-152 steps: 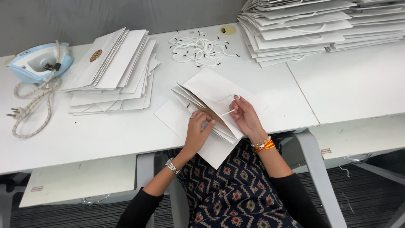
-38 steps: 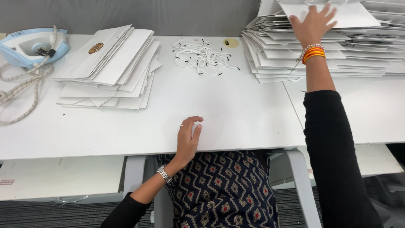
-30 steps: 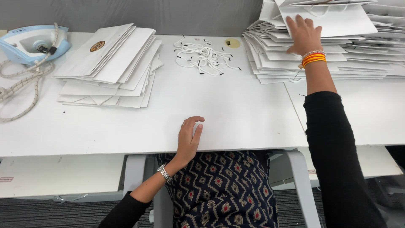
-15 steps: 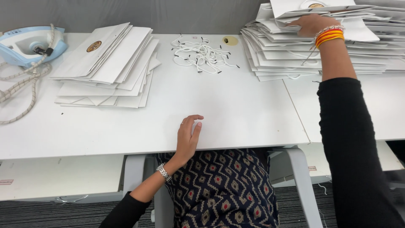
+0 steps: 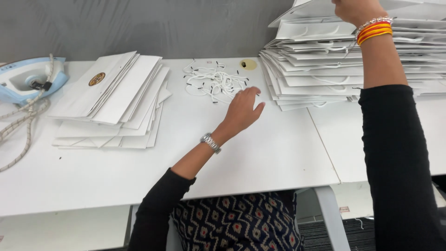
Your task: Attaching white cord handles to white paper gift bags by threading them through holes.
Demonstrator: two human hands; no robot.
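Left hand (image 5: 242, 110) near cords (image 5: 213, 83) (one tangle), two bag stacks (image 5: 114, 97)

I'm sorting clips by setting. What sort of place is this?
Probably a paper-bag assembly workbench: stacks of flat white bags, a pile of white cord handles and an iron on a white table.

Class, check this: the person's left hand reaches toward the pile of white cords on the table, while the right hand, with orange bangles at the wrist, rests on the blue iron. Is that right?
Not quite. The head view shows the right hand up on the tall stack of white paper bags at the right, not on the blue iron, which sits untouched at the far left. The left hand does reach toward the white cords.
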